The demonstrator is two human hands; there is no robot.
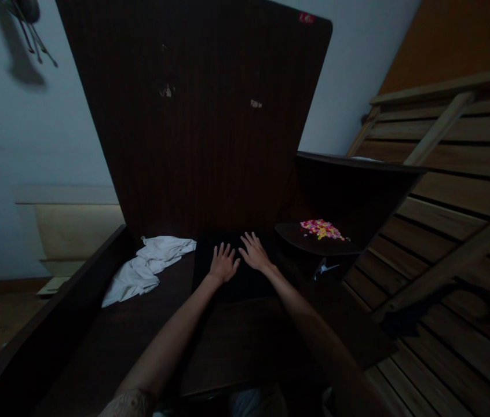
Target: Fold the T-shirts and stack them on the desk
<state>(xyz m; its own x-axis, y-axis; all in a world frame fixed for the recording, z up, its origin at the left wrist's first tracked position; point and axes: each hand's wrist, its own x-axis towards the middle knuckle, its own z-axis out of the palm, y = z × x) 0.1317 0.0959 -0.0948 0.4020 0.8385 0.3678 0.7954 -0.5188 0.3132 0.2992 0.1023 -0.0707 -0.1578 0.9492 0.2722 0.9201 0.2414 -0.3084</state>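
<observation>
Rests left hand (225,264) and right hand (255,253) palm-down, fingers extended, on black cloth (248,285) spread over dark counter (240,341). Keeps crumpled white cloth (143,271) at the black cloth's left; carries pink and yellow pieces (322,229) on corner shelf (291,234) at right.

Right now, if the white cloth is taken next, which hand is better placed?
Probably the left hand: it is spread over the dark fabric, nearer the white cloth. The right hand is farther away.
</observation>
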